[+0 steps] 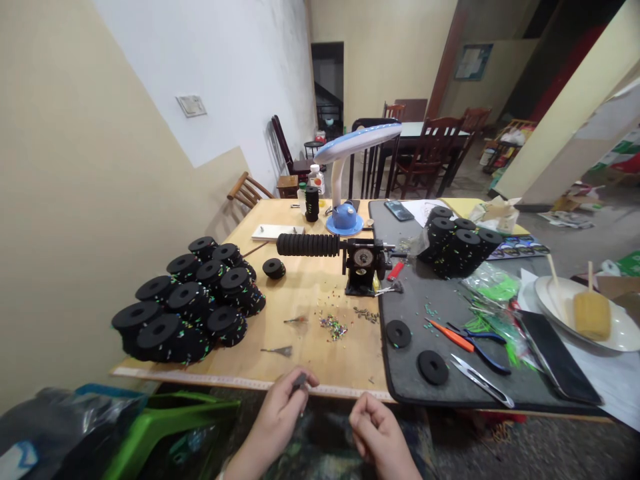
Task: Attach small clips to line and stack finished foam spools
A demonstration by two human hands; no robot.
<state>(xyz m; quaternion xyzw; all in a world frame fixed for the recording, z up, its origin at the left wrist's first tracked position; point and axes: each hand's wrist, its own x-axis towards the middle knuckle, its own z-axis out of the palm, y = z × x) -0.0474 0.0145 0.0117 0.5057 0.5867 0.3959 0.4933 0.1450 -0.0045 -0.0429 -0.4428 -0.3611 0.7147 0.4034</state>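
1. A small dark piece (300, 382), too small to identify, is being held just above the near edge of the table. It appears light and stiff, and its small size suggests taking hold of it between the fingertips.
2. The left hand (273, 423) is pinching the piece, its fingers closed narrowly around it.
3. The right hand (380, 433) is curling nearby, its fingers drawn in narrowly; whether they are holding anything cannot be told.
4. A wooden table (320, 360) is extending ahead, with a measuring tape (250, 382) running along its near edge and coloured beads (333, 327) lying scattered on top.
5. Stacked black foam rings (170, 313) are crowding the table's left side, while a hand-crank winder (363, 263) is standing farther ahead.
6. A grey mat (415, 300) is lying to the right, bearing blue-handled pliers (480, 353).
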